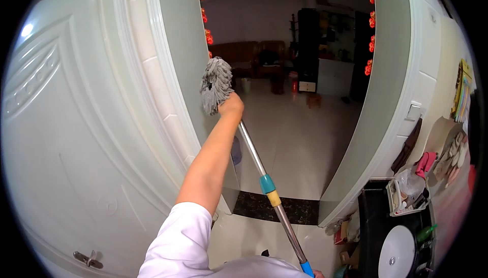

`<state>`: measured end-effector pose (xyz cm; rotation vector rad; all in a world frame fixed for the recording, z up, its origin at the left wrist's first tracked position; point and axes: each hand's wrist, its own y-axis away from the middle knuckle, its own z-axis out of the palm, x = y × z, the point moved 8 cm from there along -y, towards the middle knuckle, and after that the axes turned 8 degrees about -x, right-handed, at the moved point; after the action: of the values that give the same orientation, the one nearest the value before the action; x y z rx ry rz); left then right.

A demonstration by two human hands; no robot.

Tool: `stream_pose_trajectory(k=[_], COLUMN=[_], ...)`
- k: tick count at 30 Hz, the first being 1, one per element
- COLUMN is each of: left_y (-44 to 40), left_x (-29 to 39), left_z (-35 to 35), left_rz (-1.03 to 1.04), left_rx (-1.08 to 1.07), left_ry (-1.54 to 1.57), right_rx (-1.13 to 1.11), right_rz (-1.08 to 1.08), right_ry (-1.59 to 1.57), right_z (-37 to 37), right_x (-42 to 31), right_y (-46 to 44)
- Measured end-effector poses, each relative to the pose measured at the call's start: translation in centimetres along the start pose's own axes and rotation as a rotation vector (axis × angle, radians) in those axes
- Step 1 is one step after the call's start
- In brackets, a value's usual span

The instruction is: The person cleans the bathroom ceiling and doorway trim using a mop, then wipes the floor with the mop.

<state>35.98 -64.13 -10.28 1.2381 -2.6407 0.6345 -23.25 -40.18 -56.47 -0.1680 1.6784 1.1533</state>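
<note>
A mop (pixel 256 157) slants across the middle of the view, its head of grey, fluffy strands raised against the left side of the door frame. My left hand (pixel 232 104) is stretched far forward and closed around the mop just below the head. The pole is metal, with a teal and yellow collar partway along and a blue grip at its lower end. My right hand (pixel 318 274) shows only as a sliver at the bottom edge, closed at the blue grip; most of it is out of frame.
A white door (pixel 76 141) with a metal handle (pixel 88 259) stands at left. Beyond the dark stone threshold (pixel 269 210) lies a dim room with a brown sofa (pixel 229 54). At right are a black counter, a white basin (pixel 396 252), a toiletry basket (pixel 406 196) and hanging cloths.
</note>
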Motion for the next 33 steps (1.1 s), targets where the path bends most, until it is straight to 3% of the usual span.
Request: stream_pose_trajectory(k=[5, 8, 10, 11, 13, 14, 15, 17, 18, 19, 20, 21, 24, 25, 27, 28, 31, 33], left_y=[1.8, 1.7, 2.0, 2.7, 4.9, 5.2, 6.1, 6.9, 8.6, 9.8, 11.0, 12.1, 14.2, 14.9, 15.9, 16.0, 14.4, 13.9], left_x=[-0.2, -0.7, -1.0, -1.1, -1.4, -1.4, -1.7, -2.1, -1.9, -2.8, -4.4, -4.4, -8.6, -8.7, -10.6, -10.8, -8.3, -7.6], left_z=[-0.6, 0.9, 4.6, 5.6, 7.3, 9.6, 10.9, 15.4, 15.9, 17.1, 18.0, 19.2, 26.9, 27.5, 27.5, 27.8, 27.2, 27.7], left_rz=[0.003, 0.039, 0.064, 0.057, -0.018, -0.099, -0.148, 0.146, 0.136, -0.017, -0.152, -0.166, -0.502, -0.506, -0.568, -0.570, -0.041, -0.047], left_rx=[-0.145, -0.186, -0.297, -0.301, -0.298, -0.512, -0.587, -0.995, -0.999, -0.717, -0.458, -0.465, -0.333, -0.344, -0.282, -0.289, -0.402, -0.427], left_ry=[0.051, 0.248, 1.374, 1.380, 2.080, 2.238, 2.389, 2.661, 2.668, 2.474, 2.251, 2.253, 1.705, 1.707, 1.160, 1.157, 0.363, 0.500], right_rx=[-0.008, -0.027, -0.037, -0.043, -0.058, -0.063, -0.068, -0.084, -0.098, 0.031, 0.037, 0.039, 0.051, 0.055, 0.061, 0.062, 0.072, 0.072], right_rz=[0.012, 0.033, 0.053, 0.065, 0.096, 0.110, 0.118, 0.128, 0.118, 0.222, 0.230, 0.231, 0.214, 0.207, 0.204, 0.204, 0.214, 0.221], right_ry=[-0.048, -0.075, -0.091, -0.101, -0.122, -0.134, -0.153, -0.204, -0.224, -0.233, -0.231, -0.225, -0.200, -0.194, -0.193, -0.194, -0.198, -0.196], right_z=[-0.1, 0.3, 0.4, 0.3, 0.1, -0.1, -0.2, -0.4, -0.4, -1.6, -0.9, -0.3, 0.1, 0.1, 0.4, 0.5, 1.0, 1.1], right_x=[0.2, 0.2, 0.6, 0.8, 1.6, 2.1, 2.7, 4.0, 4.2, 5.6, 2.5, 1.2, 0.9, 1.0, 1.1, 1.3, 1.6, 1.6], right_y=[0.9, 1.4, 2.1, 2.4, 3.8, 4.7, 5.7, 7.8, 8.5, 9.6, 10.7, 10.5, 8.7, 8.2, 7.8, 7.6, 7.6, 7.6])
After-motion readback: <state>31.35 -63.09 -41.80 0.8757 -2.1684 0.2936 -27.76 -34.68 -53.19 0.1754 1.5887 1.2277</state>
